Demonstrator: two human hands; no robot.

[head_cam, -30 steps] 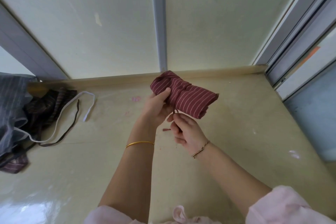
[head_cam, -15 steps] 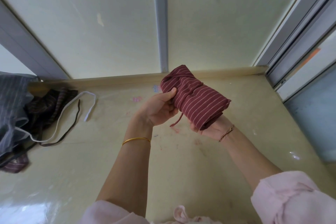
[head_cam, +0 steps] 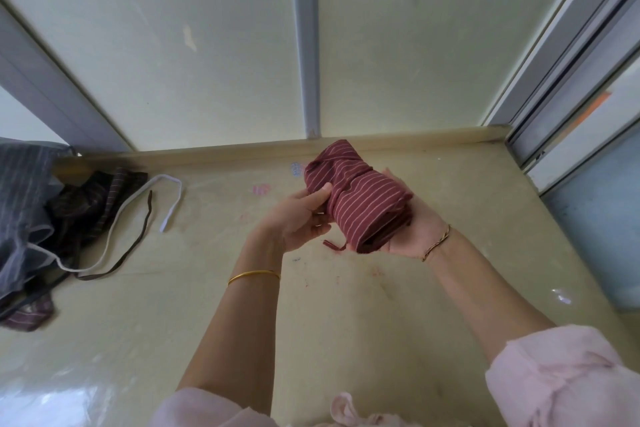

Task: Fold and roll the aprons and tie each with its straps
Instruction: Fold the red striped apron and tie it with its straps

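While I hold the rolled maroon striped apron [head_cam: 356, 198] up above the yellowish table [head_cam: 346, 322], my left hand [head_cam: 298, 218] grips its left side, thumb pressed on the cloth and fingers curled beneath. My right hand [head_cam: 412, 229] cradles it from under, palm up, fingers wrapped round the far side. A short strap end [head_cam: 334, 245] dangles between my hands. Other aprons [head_cam: 31, 204] lie heaped at the table's left edge, a white strap [head_cam: 138, 208] trailing out.

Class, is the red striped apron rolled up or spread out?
Rolled up: the red striped apron is a compact bundle held by the left hand and right hand.
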